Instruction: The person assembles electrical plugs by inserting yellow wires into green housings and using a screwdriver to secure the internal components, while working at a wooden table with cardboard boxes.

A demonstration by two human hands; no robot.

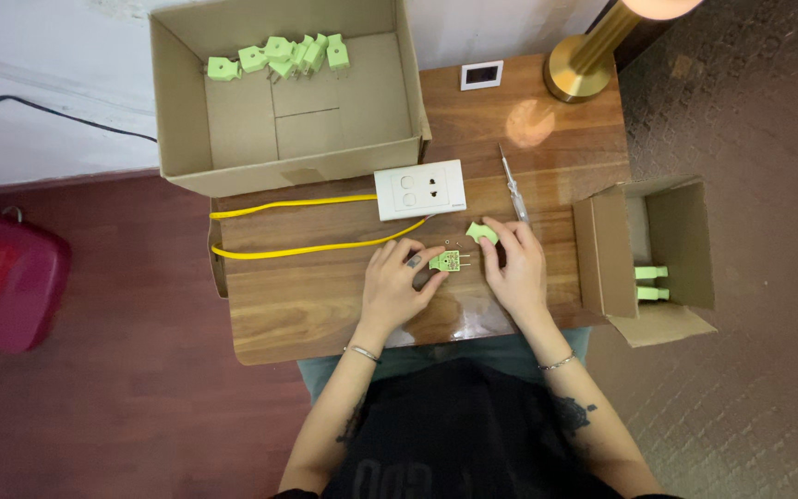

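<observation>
Your left hand (397, 280) pinches the open green plastic plug body (447, 261) on the wooden counter (307, 305) while your right hand (513, 266) fingers clamp its green cover (482, 232), which I judge needs aligning next

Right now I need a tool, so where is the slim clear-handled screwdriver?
In the head view, the slim clear-handled screwdriver lies on the wooden table, just right of the white socket plate and above the right hand.
</observation>
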